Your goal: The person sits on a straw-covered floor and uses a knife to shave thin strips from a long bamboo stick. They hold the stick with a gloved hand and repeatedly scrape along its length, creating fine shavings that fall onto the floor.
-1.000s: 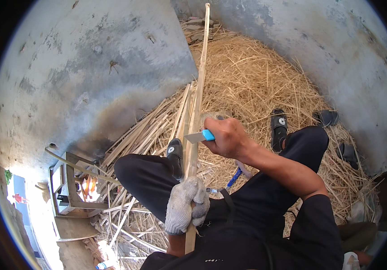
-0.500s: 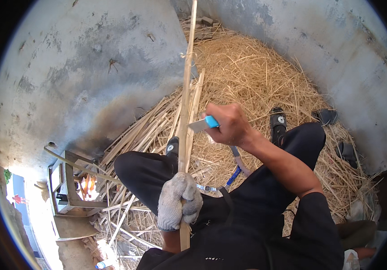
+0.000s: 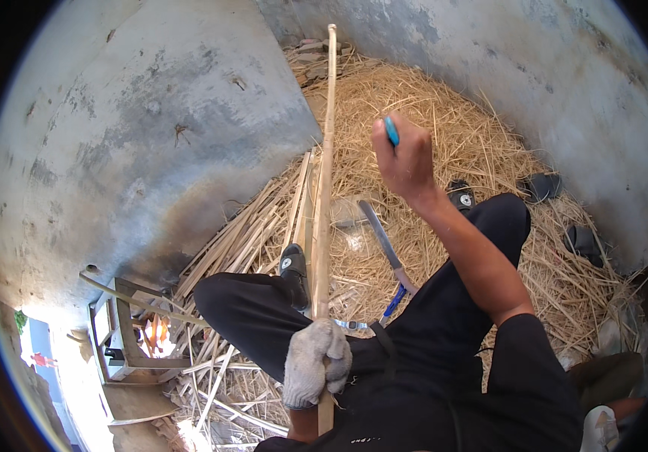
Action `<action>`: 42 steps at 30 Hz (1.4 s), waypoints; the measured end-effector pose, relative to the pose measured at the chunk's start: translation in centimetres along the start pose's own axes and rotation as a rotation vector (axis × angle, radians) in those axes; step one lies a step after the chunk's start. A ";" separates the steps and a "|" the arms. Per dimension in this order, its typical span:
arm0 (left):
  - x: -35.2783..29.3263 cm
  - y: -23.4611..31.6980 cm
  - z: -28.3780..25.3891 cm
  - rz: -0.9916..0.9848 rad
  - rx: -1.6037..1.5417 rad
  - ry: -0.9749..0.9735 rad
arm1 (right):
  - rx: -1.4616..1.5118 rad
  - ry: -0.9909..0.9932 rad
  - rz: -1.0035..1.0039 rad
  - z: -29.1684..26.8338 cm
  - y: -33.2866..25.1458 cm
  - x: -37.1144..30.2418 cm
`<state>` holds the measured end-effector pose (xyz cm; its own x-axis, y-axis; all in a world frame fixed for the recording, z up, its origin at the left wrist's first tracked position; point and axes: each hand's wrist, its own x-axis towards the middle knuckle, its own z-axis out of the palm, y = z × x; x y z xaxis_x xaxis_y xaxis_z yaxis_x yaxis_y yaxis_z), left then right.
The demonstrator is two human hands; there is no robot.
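My left hand (image 3: 316, 365), in a pale knitted glove, is closed around the near part of a long bamboo strip (image 3: 326, 181). The strip runs away from me between my legs, its far tip up near the walls. To the right of it, my bare right hand (image 3: 405, 158) is raised and closed on a knife, apart from the strip. Only the knife's bright blue handle (image 3: 391, 130) shows; its blade is hidden from view now. A machete (image 3: 380, 237) with blue on its handle lies on the straw between my legs.
Split bamboo strips (image 3: 245, 226) lie to the left. A heap of straw-like shavings (image 3: 444, 120) spreads ahead, against a grey wall (image 3: 143, 98). Loose black sandals (image 3: 541, 187) lie at the right. A wooden frame (image 3: 109, 339) stands at left; another person's limb (image 3: 629, 407) shows at lower right.
My right hand has lifted away from the strip, farther out and to the right, with the knife. My gloved left hand has shifted slightly right and nearer; the strip's far tip has come into view.
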<state>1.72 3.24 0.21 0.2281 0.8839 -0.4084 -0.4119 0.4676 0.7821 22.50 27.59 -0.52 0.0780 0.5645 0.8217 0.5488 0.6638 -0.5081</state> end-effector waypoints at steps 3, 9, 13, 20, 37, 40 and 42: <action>-0.1 0.6 0.8 0.048 0.027 0.018 | 0.103 -0.125 -0.062 0.3 -2.0 -1.2; -0.2 0.9 1.1 0.137 0.030 -0.002 | 0.236 -0.320 -0.182 1.1 -4.3 -3.8; 1.7 2.5 0.8 0.154 -0.149 -0.047 | 0.346 -0.428 -0.237 1.8 -6.6 -5.8; 4.0 3.1 0.7 0.114 -0.319 -0.155 | 0.326 -0.483 -0.153 2.4 -7.2 -6.8; 4.5 2.6 0.2 0.109 -0.372 -0.167 | 0.088 -0.028 0.048 2.6 -0.6 -0.4; 5.5 3.1 0.0 0.147 -0.275 -0.055 | 0.276 -0.214 -0.047 1.7 -5.2 -4.0; 5.5 4.1 1.2 0.136 -0.150 0.107 | 0.271 -0.328 -0.108 2.5 -5.8 -5.2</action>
<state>2.32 10.06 1.75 0.0705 0.9311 -0.3578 -0.5604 0.3337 0.7580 16.84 21.99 -2.49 -0.2604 0.5820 0.7703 0.2977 0.8074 -0.5094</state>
